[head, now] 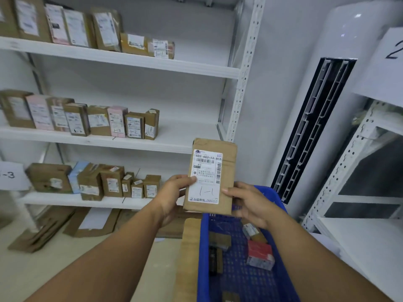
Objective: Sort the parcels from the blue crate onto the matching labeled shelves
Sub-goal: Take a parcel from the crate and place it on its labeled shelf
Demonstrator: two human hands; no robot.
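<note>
I hold a flat brown cardboard parcel (226, 171) upright above the blue crate (204, 247). Its white shipping label faces me and bears a handwritten "1-1". My left hand (174, 192) grips the parcel's left edge, thumb on the label. My right hand (246, 201) holds its lower right corner. Inside the crate lie several small parcels, among them a red and white box (260, 255). White shelves (130, 59) stand to the left with rows of parcels; the middle row shows labels marked "1-2", and a "1-3" sign (9, 175) hangs by the lower shelf.
A brown cardboard piece (188, 258) leans against the crate's left side. Flattened cardboard (43, 229) lies on the floor under the shelves. A white standing air conditioner (322, 118) fills the corner. A second shelf unit (359, 236) with a "2" sign stands at the right.
</note>
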